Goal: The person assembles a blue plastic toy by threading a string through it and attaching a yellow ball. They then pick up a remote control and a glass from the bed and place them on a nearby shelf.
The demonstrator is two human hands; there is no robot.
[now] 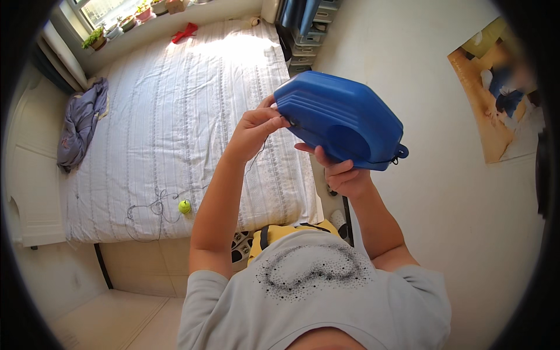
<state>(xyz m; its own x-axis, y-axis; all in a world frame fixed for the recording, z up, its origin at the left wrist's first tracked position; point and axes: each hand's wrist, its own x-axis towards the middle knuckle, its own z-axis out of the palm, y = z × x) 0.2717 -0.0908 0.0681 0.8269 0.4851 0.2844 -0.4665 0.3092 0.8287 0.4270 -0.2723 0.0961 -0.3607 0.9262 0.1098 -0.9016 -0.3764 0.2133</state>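
Observation:
Raised in front of me is a blue plastic tennis trainer base [326,111], tilted, with ridges and a round hollow. My right hand [345,177] grips it from its lower edge, the fingers partly hidden beneath it. At the base's left end, my left hand [255,129] is closed, thumb and fingers pinching a thin dark cord [264,146] against the plastic. The cord trails down past my left forearm to the bed and lies there in loose tangles. Beside the tangles rests a yellow-green tennis ball [184,206]. A small loop with dark cord shows at the base's right end.
Below the base stretches a bed with a white striped sheet [146,128]. A grey bundled cloth [83,125] and a red item [185,33] lie on it. Potted plants [143,11] line the windowsill. Drawers [306,44] stand beyond; a poster [496,99] hangs at right.

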